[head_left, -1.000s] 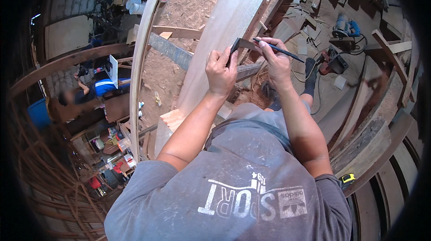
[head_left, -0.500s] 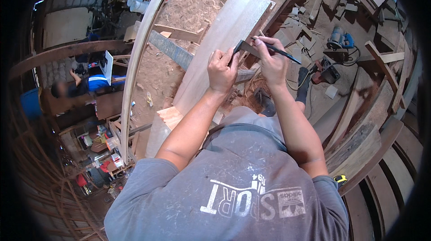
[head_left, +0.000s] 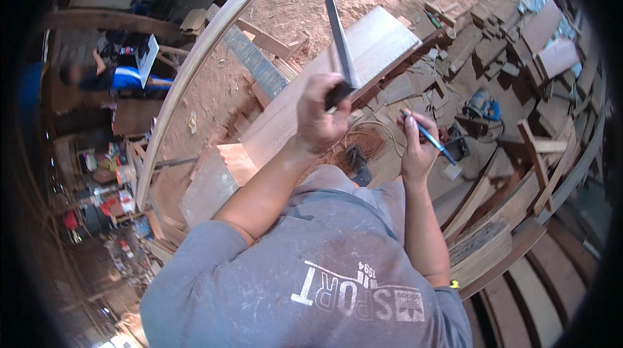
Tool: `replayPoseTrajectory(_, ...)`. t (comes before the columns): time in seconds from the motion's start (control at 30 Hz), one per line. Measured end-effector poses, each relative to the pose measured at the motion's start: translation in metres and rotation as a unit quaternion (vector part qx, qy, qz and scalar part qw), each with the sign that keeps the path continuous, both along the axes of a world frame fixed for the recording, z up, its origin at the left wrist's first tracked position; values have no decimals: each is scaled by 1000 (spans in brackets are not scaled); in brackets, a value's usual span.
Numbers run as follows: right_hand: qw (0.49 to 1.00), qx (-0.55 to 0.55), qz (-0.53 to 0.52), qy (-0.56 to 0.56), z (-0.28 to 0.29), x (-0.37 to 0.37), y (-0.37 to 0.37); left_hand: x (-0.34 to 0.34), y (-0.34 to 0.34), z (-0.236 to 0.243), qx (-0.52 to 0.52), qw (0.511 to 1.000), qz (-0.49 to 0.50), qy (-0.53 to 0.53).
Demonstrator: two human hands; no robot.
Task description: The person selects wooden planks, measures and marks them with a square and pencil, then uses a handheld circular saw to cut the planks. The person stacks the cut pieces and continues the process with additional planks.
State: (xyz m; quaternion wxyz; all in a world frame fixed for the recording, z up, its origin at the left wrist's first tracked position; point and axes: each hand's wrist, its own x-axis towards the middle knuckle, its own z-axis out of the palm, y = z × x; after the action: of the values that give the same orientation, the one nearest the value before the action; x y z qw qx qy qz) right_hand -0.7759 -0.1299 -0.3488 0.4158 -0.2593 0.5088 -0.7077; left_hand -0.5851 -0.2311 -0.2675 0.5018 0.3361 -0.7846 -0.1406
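Observation:
My left hand (head_left: 319,114) is closed round the black stock of a try square (head_left: 332,24), whose long dark blade points up over the plank. A long pale wooden plank (head_left: 386,40) lies beyond both hands. To the right and a little lower, my right hand (head_left: 418,150) grips a slim dark marker or pencil with a blue shine (head_left: 433,140), slanting down to the right. My right hand is apart from the square and the plank.
A curved timber (head_left: 195,62) runs along the left, with a person in blue and dark clothes (head_left: 130,75) beyond it. Offcuts (head_left: 464,49) lie piled at right, near power tools (head_left: 480,108). Sawdust and a cord (head_left: 383,131) are on the ground below.
My left hand has tilted the square so its blade swings upright, away from the pencil. My right hand has dropped down and right, apart from the square. The view has shifted.

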Motion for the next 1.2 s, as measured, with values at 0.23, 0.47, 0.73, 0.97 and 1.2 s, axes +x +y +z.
replayPoseTrajectory(0.23, 997, 51, 54, 33, -14, 4, 8, -2, 35, -36, 119, 944, 112, -287)
replayPoseTrajectory(0.47, 997, 61, 43, 18, -9, -6, -6, 0, 17, -53, 47, 943, 102, -314)
replayPoseTrajectory(0.73, 992, 84, 49, 85, 13, -12, -46, 8, 10, -73, 70, 949, 61, -302)
replayPoseTrajectory(0.97, 969, 134, 133, 158, 30, -11, -79, 8, 10, -77, 68, 949, 68, -300)
replayPoseTrajectory(1.2, 937, 126, 190, 266, 46, -8, -100, 7, 11, -73, 84, 951, 67, -291)
